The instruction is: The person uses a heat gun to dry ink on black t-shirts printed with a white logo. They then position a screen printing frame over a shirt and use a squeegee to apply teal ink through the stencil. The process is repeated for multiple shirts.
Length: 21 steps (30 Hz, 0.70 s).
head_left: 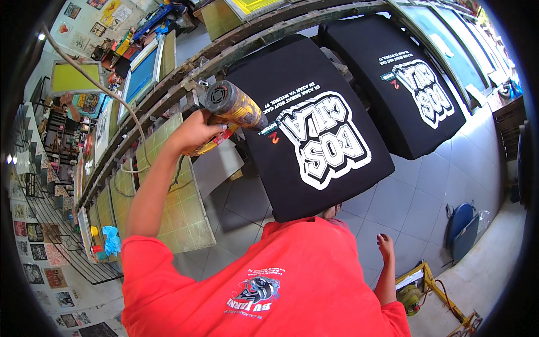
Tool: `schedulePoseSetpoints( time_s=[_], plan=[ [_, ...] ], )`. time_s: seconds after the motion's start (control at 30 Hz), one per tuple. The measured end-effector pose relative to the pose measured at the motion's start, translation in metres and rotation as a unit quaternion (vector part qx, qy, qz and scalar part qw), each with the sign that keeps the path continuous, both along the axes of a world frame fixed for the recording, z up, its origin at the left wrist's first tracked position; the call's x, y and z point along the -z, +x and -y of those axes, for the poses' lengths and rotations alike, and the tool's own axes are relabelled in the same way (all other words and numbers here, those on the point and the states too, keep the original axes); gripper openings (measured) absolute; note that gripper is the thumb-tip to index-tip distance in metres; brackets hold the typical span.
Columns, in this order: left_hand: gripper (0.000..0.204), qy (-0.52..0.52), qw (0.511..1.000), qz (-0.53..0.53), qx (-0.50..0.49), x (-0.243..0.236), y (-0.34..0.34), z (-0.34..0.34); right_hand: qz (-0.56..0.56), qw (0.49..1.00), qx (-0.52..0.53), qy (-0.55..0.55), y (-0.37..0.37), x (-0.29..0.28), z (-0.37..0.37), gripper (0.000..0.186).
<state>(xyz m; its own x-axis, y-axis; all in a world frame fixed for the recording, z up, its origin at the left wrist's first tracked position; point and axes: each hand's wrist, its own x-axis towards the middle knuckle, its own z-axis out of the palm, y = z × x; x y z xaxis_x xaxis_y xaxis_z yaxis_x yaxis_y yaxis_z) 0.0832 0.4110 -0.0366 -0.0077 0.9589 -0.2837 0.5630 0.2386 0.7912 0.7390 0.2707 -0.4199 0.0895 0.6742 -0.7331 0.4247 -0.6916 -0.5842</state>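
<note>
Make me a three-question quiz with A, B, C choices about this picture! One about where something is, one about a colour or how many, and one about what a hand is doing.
1. Where does the heat gun point?
A. at the nearer black shirt
B. at the floor
C. at the wall

2. How many black printed shirts lie on boards?
A. one
B. two
C. four

3. What is the left hand doing?
A. hanging free
B. gripping the heat gun's handle
C. resting flat on a shirt

Answers:
1 A, its nozzle sits at that shirt's edge.
2 B, a second shirt lies beyond the first.
3 B, its fingers wrap the handle; the right hand hangs free.
</note>
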Motion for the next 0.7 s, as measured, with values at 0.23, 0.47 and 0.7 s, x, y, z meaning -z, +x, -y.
schedulePoseSetpoints(
  time_s=[0.23,0.47,0.7],
  plan=[
    [0.045,-0.036,0.999,0.030,-0.011,-0.008,0.002,-0.010,0.041,0.994,-0.043,-0.093,0.013,0.037,0.054,0.037],
    [0.044,-0.058,0.998,-0.015,-0.005,-0.013,-0.006,-0.012,0.017,0.998,-0.036,-0.045,-0.011,0.039,0.029,0.039],
    [0.044,-0.105,0.994,-0.004,-0.044,-0.015,0.001,-0.016,-0.007,1.000,0.004,-0.025,-0.024,0.013,-0.008,0.039]
  ],
)
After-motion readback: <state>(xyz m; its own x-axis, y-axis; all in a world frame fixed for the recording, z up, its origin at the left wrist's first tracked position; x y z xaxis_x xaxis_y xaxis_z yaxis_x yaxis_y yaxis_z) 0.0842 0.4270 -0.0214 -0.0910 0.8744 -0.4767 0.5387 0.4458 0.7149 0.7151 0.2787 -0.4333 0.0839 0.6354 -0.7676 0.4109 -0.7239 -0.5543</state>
